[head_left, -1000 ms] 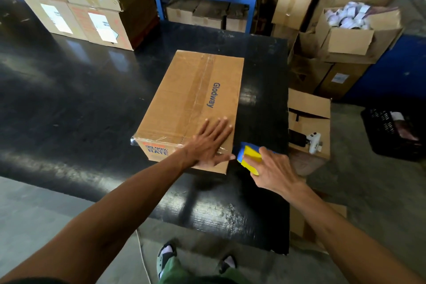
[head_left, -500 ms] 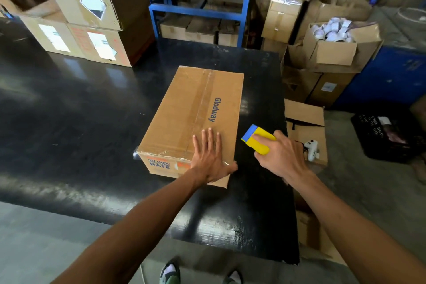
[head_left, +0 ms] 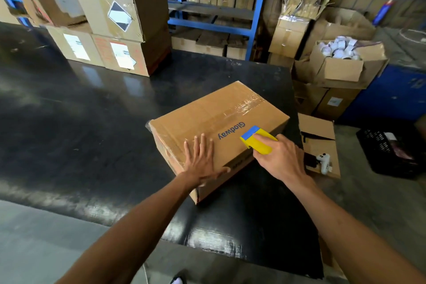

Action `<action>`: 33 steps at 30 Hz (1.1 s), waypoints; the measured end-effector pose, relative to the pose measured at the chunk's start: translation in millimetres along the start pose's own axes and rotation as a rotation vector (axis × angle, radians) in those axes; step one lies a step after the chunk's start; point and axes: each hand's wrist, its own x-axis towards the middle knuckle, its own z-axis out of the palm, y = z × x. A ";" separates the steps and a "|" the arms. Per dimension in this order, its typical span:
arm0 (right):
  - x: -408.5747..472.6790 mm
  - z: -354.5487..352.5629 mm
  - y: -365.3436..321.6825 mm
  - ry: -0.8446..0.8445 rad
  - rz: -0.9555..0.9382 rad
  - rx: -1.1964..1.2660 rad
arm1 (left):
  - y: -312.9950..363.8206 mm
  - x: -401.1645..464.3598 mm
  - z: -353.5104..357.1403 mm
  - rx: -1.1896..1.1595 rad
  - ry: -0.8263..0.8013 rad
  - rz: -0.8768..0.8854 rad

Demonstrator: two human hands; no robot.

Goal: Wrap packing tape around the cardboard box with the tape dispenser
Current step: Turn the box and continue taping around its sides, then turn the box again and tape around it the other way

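Cardboard box [head_left: 214, 122] sits on the black table [head_left: 80, 122], near its right edge, turned at an angle to the person. Clear tape already runs lengthwise down the top, glossy and wrinkled toward the far end. Printed word "Glodway" on the top face.

Left hand [head_left: 201, 163] lies flat on the near part of the box top, fingers spread and straight, thumb hooked over the near edge. Holding nothing; it pins the box in place.

Right hand [head_left: 280, 157] is clenched around the yellow tape dispenser [head_left: 257, 139]. The blue front end of the dispenser rests on or just above the box top, beside the printed word, close to the box's right-hand edge. Whether tape is already stuck down under it cannot be told; no loose strip shows.

Step in hand, as I judge it: starting or carrying a fresh band across the top, crosswise to the tape already there. The wrap looks only partly done, with one lengthwise strip visible and side faces mostly bare, apart from some film at the near left corner.

Next move probably calls for firm downward pressure on the dispenser and a steady pull across the top toward the left hand, which will have to lift out of the path. The box needs holding or turning so the band can go down the side.

Stacked cartons [head_left: 119, 30] stand at the table's far left, well apart.
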 end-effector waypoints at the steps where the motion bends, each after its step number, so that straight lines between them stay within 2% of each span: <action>1: 0.0 -0.4 -3.1 0.002 0.004 0.008 | -0.1 0.9 2.9 0.032 0.004 -0.002; 5: 2.5 -0.1 -16.5 0.040 0.071 0.056 | -35.5 -0.3 5.5 0.136 0.006 0.118; 10: 8.8 5.3 -34.4 0.099 0.147 0.166 | -124.5 -3.9 -16.0 0.204 -0.041 0.374; 13: 2.5 5.5 -42.3 0.130 0.203 0.212 | -154.6 2.1 -34.3 0.280 -0.099 0.365; 15: -0.9 4.7 -44.8 0.139 0.278 0.264 | -142.6 11.2 -43.3 0.356 -0.134 0.337; 18: -2.5 1.7 -46.2 0.129 0.372 0.324 | -92.3 24.0 -39.5 0.289 -0.121 0.343; 21: -5.8 -3.0 -41.7 0.123 0.374 0.252 | -37.8 33.8 -16.3 0.196 -0.113 0.329; 23: -9.1 -5.0 -34.5 0.136 0.379 0.220 | -21.3 36.1 -3.3 0.216 -0.089 0.307; 28: -12.9 -5.1 -18.6 0.152 0.393 0.255 | -40.4 44.0 -7.7 0.298 -0.074 0.414; 33: -18.0 -8.9 -14.2 0.157 0.398 0.240 | -91.8 62.5 -40.3 0.397 -0.173 0.596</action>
